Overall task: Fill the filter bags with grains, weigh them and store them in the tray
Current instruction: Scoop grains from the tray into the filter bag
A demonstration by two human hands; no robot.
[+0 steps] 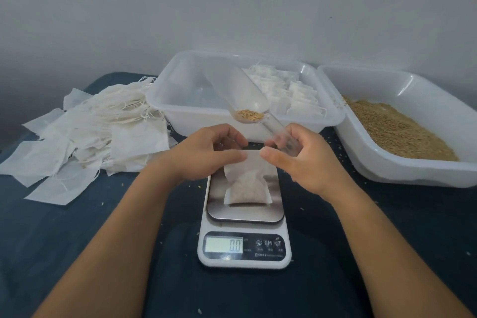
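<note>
Two bare forearms reach in from the bottom edge and meet over the kitchen scale (244, 235). The left hand (204, 152) pinches the top left edge of a filter bag (249, 183) between thumb and curled fingers. The right hand (302, 157) pinches the top right edge of the same bag with thumb and forefinger, while its other fingers curl round the handle of a clear plastic scoop (247, 100). That scoop slants up and away to the left, over the front rim of the middle tray, with a small heap of grains (249, 114) lying in its lower end.

The bag hangs between the two hands, its mouth stretched wide and its lower half swollen with grain. Its bottom edge seems to rest on the steel weighing plate (273, 212), though the display (224, 244) reads 0.0, so contact is hard to judge. The scale stands on a dark blue cloth (77, 240) with stray grains scattered over it.

Just behind the hands sits the white storage tray (165, 100), with rows of filled bags (291, 95) packed upright in its right half; its left half shows bare floor. To the right, touching or nearly touching it, a second white tray (387, 170) holds a bed of loose brown grain (392, 129). On the left, a loose pile of flat empty filter bags (85, 137) with drawstrings spreads over the cloth, reaching up to the storage tray's left wall. A plain pale wall (232, 2) rises behind.
</note>
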